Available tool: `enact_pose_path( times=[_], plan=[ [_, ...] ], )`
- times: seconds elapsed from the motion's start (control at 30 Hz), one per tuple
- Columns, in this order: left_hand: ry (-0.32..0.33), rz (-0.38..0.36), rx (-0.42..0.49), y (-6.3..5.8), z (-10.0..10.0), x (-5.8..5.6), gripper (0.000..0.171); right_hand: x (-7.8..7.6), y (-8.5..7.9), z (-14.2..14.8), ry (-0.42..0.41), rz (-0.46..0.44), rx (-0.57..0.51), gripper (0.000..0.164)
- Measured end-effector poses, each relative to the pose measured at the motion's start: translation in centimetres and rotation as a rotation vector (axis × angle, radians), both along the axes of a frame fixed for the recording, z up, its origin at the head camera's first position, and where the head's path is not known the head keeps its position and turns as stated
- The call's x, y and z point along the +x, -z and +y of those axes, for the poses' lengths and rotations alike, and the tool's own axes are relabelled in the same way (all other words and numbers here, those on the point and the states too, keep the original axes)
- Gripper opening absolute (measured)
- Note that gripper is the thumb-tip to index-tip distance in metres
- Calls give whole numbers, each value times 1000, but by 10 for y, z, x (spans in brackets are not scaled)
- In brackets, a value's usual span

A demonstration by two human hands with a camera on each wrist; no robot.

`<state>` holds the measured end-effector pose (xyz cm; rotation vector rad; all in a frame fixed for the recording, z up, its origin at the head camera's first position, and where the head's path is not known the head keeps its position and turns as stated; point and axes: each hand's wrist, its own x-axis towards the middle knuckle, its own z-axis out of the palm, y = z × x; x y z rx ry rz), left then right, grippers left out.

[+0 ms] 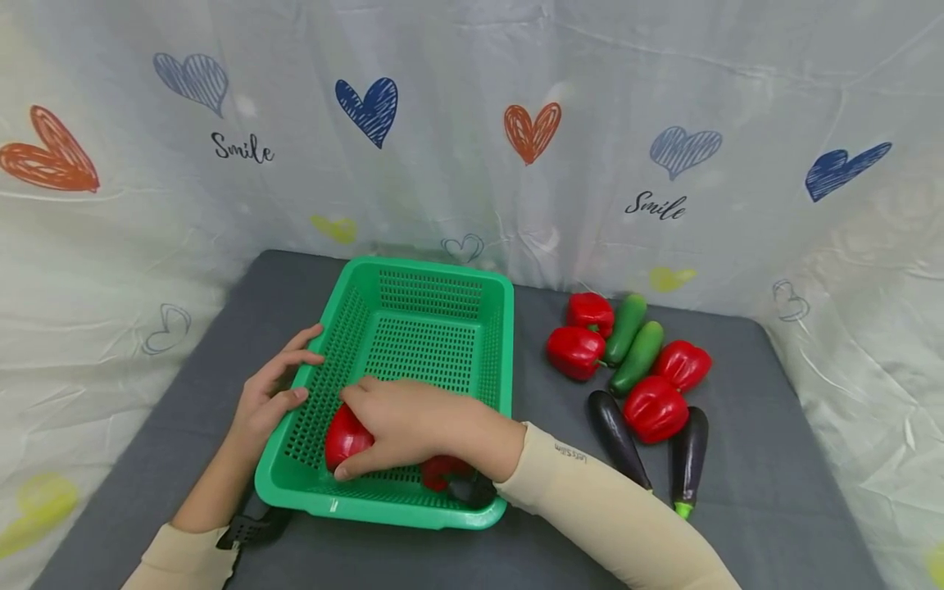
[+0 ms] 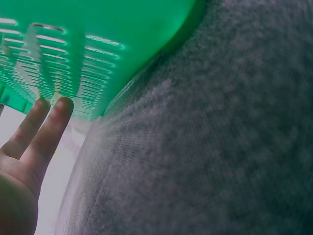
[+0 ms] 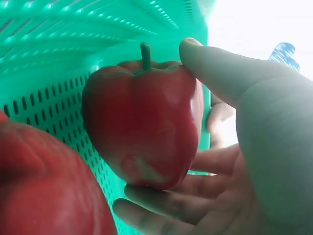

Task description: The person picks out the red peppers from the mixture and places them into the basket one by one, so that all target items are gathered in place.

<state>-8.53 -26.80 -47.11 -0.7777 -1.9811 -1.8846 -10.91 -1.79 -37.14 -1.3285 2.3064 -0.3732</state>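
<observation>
My right hand (image 1: 406, 422) reaches down into a green perforated basket (image 1: 509, 344) and grips a red bell pepper (image 1: 347, 438) near its front left corner. In the right wrist view, the thumb lies along the stem side of this bell pepper (image 3: 142, 122), with the fingers under its other end. My left hand (image 1: 269, 393) rests at the basket's left rim. Two of its fingers (image 2: 54, 122) extend straight against the outer wall in the left wrist view. Partly hidden beneath my right wrist, another red bell pepper (image 1: 446, 469) and an eggplant (image 1: 475, 492) lie in the basket.
Right of the basket, several red bell peppers (image 1: 575, 352) lie around two cucumbers (image 1: 637, 358). Two eggplants (image 1: 689, 455) sit nearer the front, one partly behind my right sleeve (image 1: 590, 500). A white curtain with printed hearts (image 1: 472, 188) hangs behind the grey table (image 1: 767, 459).
</observation>
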Motion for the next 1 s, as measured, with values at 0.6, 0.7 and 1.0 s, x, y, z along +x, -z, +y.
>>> enact_pose_path(
  times=[0.6,0.7,1.0],
  plan=[
    [10,3,16,-1,1,2,36,-2,7,-4,-6,7,29,68],
    [16,13,29,-2,2,2,37,-3,8,-4,-1,-3,27,71],
    [-11,-28,29,0,0,2,36,-4,11,-4,44,-2,31,80]
  ],
)
